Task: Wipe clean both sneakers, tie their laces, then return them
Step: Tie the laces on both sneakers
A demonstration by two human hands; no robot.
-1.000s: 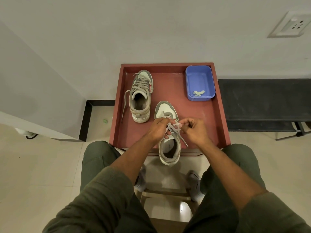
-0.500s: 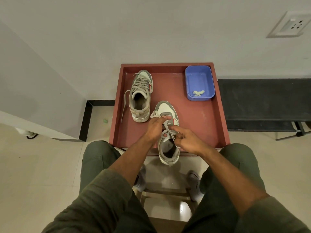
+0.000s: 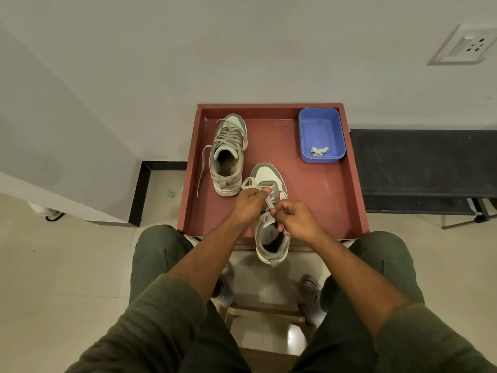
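On the red worktop (image 3: 317,200), in the head view, the near sneaker (image 3: 270,211) is seen with its heel hanging over the front edge, and its laces (image 3: 266,203) are being worked by both hands. A lace loop is pinched by the left hand (image 3: 248,203) over the tongue, and another strand is gripped by the curled fingers of the right hand (image 3: 297,220) just beside it. The far sneaker (image 3: 228,154) is set toward the back left, well apart from the hands, with its laces loose and one end trailing down its left side. A blue tub (image 3: 321,135) holding a small crumpled wipe (image 3: 319,151) is placed at the back right corner.

The step in hand is judged to be the tying of the near sneaker's bow. A firm, even pull on both strands is called for next, before the far sneaker is taken up.

The knot itself is hidden behind the fingers, so its progress cannot be judged. Whether the sneakers are wiped clean is hard to make out.
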